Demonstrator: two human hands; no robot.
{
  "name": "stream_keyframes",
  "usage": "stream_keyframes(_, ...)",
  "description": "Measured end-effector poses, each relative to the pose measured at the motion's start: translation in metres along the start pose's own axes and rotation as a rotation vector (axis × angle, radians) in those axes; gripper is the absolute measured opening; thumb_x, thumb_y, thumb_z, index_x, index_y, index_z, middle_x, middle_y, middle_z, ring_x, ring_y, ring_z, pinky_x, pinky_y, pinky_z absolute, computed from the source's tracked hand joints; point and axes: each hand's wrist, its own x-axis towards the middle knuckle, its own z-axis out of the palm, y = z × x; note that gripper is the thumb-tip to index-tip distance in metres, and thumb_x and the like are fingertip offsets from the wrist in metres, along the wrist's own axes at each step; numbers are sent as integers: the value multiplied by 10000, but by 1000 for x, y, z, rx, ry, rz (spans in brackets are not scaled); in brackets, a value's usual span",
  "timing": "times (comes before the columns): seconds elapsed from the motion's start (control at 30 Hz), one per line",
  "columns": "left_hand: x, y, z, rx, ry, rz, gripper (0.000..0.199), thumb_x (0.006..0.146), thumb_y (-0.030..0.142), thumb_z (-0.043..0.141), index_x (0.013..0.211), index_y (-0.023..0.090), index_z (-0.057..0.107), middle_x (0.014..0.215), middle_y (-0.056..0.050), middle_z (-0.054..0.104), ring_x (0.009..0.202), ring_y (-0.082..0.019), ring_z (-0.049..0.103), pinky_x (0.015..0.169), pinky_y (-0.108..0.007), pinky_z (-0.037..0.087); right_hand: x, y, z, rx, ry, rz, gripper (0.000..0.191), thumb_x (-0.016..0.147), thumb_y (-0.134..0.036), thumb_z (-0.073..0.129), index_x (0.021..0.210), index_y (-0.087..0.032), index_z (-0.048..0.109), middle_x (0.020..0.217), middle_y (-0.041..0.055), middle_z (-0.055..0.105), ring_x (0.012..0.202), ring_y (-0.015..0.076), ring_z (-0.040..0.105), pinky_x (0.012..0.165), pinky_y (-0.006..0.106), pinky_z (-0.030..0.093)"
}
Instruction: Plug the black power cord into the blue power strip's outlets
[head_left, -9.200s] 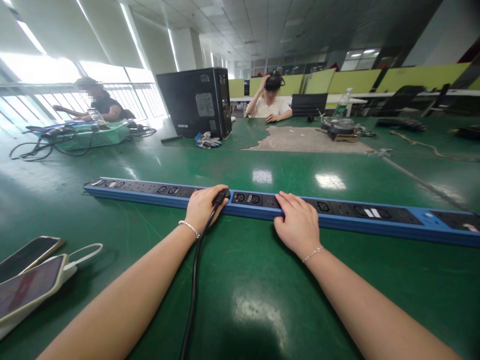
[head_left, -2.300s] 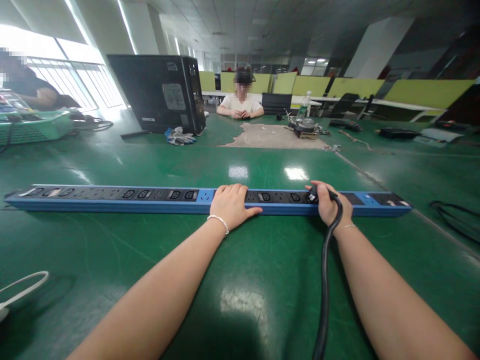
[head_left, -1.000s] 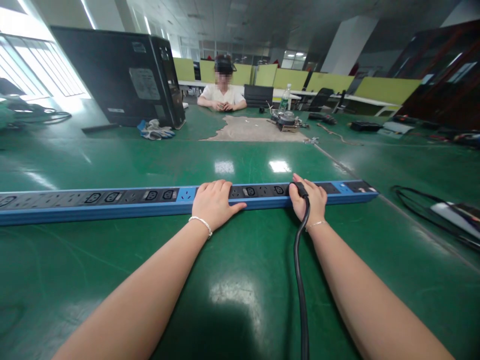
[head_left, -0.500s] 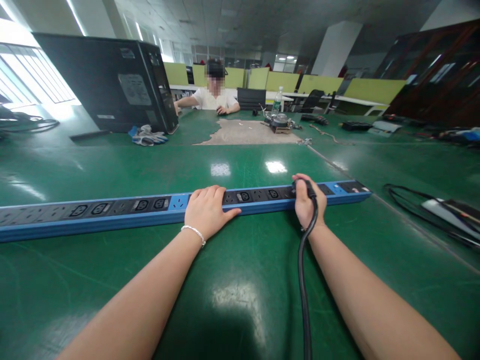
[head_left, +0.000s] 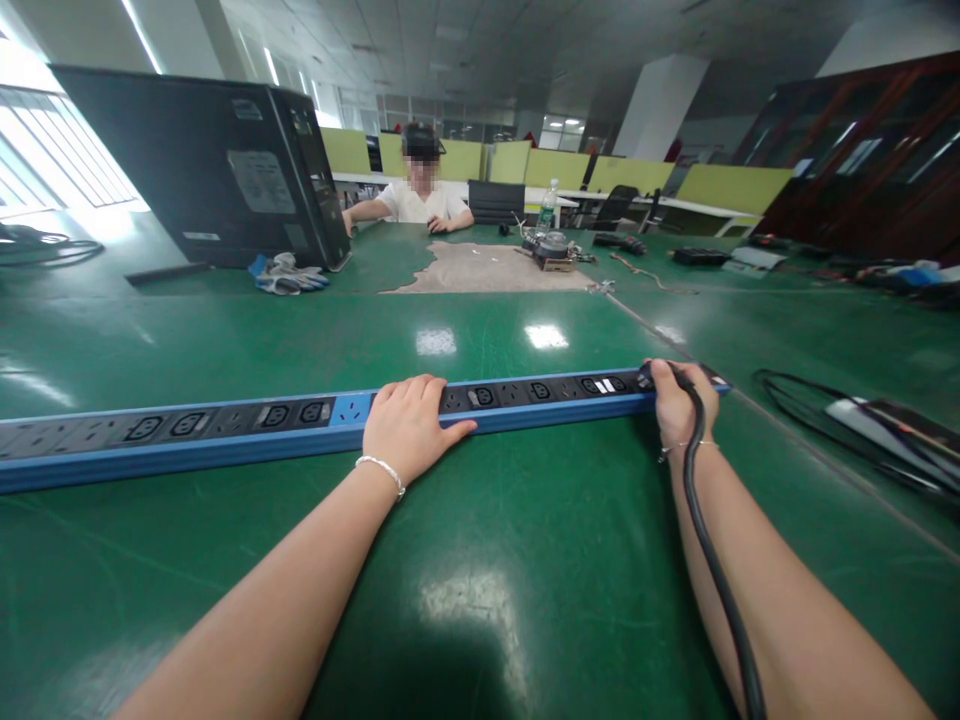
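Observation:
A long blue power strip [head_left: 540, 415] with black and blue sockets lies across the green table, running off the left edge of the view. My left hand [head_left: 405, 420] rests over its middle, the fingers over the top and far side and the thumb along the near side. Toward the strip's right end, my right hand [head_left: 681, 402] is closed around a black plug [head_left: 646, 379]. From the plug a thick black cord [head_left: 709, 555] drops over my right wrist toward the bottom of the view. The plug's front is hidden, so I cannot tell whether it sits in a socket.
A black computer tower [head_left: 202, 165] stands at the back left, with work gloves [head_left: 289, 274] in front. Across the table sits a person [head_left: 420, 200]. A bottle [head_left: 547, 207] and a small metal device [head_left: 551, 247] stand further back. Black cables [head_left: 795, 408] lie at the right.
My right hand has moved right along the strip with the plug and cord, uncovering sockets with white marks. My left hand stays in place on the strip.

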Motion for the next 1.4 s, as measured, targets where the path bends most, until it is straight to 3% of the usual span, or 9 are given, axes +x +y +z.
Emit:
stream_keyframes(0.17, 0, 0, 0, -2, -3, 0, 567, 778, 614, 513, 1144, 180, 527, 1153, -113, 605, 1082, -269, 537, 936, -404, 361, -1, -3, 2, -56, 94, 87, 484, 709, -600, 555, 852, -155, 678, 857, 88, 687, 857, 239, 611, 842, 377, 463)
stream_keyframes(0.63, 0, 0, 0, 18, -5, 4, 563, 783, 623, 500, 1142, 189, 522, 1147, -106, 612, 1069, -265, 546, 928, -398, 369, -8, -4, -6, -188, -37, 29, 372, 741, -481, 566, 948, -207, 709, 1016, 68, 686, 1159, 273, 509, 1029, 445, 334)
stream_keyframes(0.97, 0, 0, -1, -4, -5, -1, 551, 781, 603, 517, 1140, 185, 528, 1151, -112, 607, 1081, -273, 540, 929, -409, 369, -9, -4, -8, -209, -44, -47, 402, 765, -509, 520, 949, -207, 710, 998, 70, 696, 1084, 261, 555, 1005, 442, 357)
stream_keyframes(1.13, -1, 1, -1, 11, 7, 9, 555, 785, 603, 514, 1135, 173, 525, 1146, -113, 609, 1075, -272, 544, 924, -405, 374, -10, -11, -8, -211, -32, -12, 398, 751, -515, 536, 905, -196, 717, 933, 83, 705, 985, 256, 600, 1011, 483, 338)
stream_keyframes(1.2, -1, 0, -1, 9, 9, 11, 561, 786, 603, 513, 1139, 167, 524, 1149, -115, 607, 1076, -275, 543, 921, -406, 376, -9, -13, -6, -171, 9, 5, 408, 743, -519, 550, 872, -172, 720, 867, 87, 708, 927, 247, 618, 1021, 482, 331)
stream_keyframes(1.33, -1, 0, 0, 2, 1, 0, 552, 779, 601, 523, 1139, 183, 528, 1153, -113, 607, 1079, -274, 542, 922, -406, 374, -3, -10, -9, 102, 285, 60, 477, 796, -534, 487, 956, -133, 690, 933, 95, 697, 893, 234, 637, 893, 422, 467)
stream_keyframes(1.4, -1, 1, 0, 2, -4, -4, 544, 778, 602, 524, 1137, 193, 528, 1149, -109, 609, 1080, -272, 542, 924, -404, 373, 0, -7, -13, 196, 357, 92, 472, 795, -529, 499, 984, -137, 681, 962, 92, 692, 902, 244, 642, 849, 424, 497)
